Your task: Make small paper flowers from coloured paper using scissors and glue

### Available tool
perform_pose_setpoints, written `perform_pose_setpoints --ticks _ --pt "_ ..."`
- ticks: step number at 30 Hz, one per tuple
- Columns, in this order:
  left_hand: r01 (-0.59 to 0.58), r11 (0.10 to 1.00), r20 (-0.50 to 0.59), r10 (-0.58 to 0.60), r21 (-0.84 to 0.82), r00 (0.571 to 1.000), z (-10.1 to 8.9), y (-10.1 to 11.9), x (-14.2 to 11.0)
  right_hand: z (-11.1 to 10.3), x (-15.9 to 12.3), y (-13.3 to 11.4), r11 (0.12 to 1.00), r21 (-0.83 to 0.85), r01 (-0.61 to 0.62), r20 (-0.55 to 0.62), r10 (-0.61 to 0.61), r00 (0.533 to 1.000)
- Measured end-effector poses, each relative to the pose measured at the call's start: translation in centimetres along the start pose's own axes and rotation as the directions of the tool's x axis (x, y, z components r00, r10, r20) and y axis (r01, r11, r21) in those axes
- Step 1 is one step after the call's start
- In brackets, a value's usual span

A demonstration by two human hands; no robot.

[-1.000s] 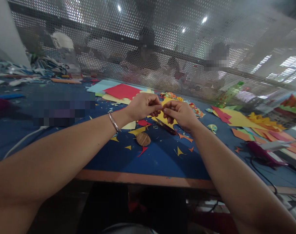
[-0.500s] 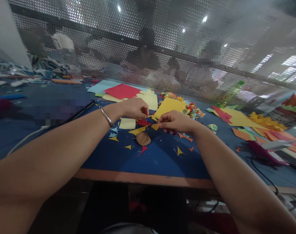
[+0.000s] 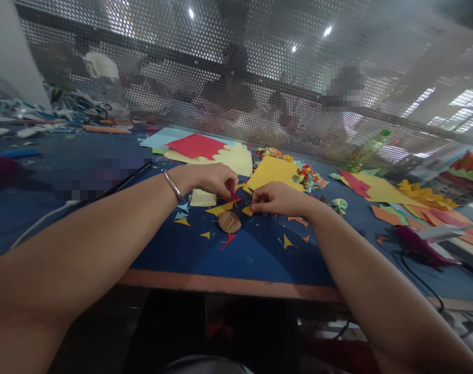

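Observation:
My left hand, with a silver bangle at the wrist, reaches down with its fingers pinched together at a small red paper piece, which they partly cover. Close by on the right, my right hand has thumb and fingers closed on the edge of a small yellow paper piece. A round wooden disc lies just in front of both hands. Beside my left hand is a pale yellow paper square. Yellow, red, blue and orange paper scraps are scattered around on the blue tabletop.
Behind my hands lie a red sheet, a yellow sheet and a pile of folded paper pieces. Coloured papers and a purple glue gun with a cord are at right. A tablet lies left. A perforated screen stands behind.
My left hand has come down over the red paper piece, covering part of it. My right hand has shifted slightly toward me, and the yellow piece has moved with it.

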State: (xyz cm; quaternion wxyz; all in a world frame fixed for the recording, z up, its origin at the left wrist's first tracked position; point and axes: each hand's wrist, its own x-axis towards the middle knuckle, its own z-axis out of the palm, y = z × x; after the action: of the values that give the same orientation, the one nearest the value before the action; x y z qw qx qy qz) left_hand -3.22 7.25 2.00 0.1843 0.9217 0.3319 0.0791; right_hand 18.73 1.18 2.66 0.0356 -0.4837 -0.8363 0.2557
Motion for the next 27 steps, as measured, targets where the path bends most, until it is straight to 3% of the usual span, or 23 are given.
perform_pose_setpoints --ticks 7,10,12,15,18,20,24,27 --pt "0.058 0.993 -0.009 -0.059 -0.098 0.998 -0.1 -0.6 0.0 0.1 0.1 0.1 0.999 -0.043 0.015 -0.050 -0.017 0.999" --pt "0.099 0.960 -0.028 -0.110 -0.261 0.993 -0.2 -0.2 0.0 0.3 0.3 0.2 0.996 -0.065 0.058 -0.171 -0.068 0.983" --pt "0.118 0.879 -0.079 -0.173 -0.461 0.982 -0.1 0.3 0.1 0.5 0.5 0.3 0.991 -0.097 0.091 -0.288 -0.115 0.951" --pt "0.077 0.649 -0.166 -0.305 -0.757 0.938 0.3 1.3 0.5 0.6 0.5 0.4 0.981 -0.147 0.129 -0.441 -0.182 0.879" --pt "0.060 0.425 -0.128 -0.402 -0.903 0.907 0.7 2.1 0.9 0.6 0.4 0.3 0.972 -0.190 0.140 -0.533 -0.222 0.816" --pt "0.057 0.317 -0.083 -0.410 -0.947 0.908 0.8 2.4 1.0 0.6 0.3 0.2 0.966 -0.217 0.137 -0.549 -0.237 0.802" --pt "0.083 0.204 -0.006 -0.399 -0.975 0.917 0.9 2.6 1.0 0.7 0.4 0.2 0.945 -0.284 0.161 -0.558 -0.299 0.774" --pt "0.118 0.232 0.022 -0.379 -0.965 0.925 1.1 2.6 1.0 0.9 0.6 0.5 0.943 -0.269 0.196 -0.591 -0.322 0.739"
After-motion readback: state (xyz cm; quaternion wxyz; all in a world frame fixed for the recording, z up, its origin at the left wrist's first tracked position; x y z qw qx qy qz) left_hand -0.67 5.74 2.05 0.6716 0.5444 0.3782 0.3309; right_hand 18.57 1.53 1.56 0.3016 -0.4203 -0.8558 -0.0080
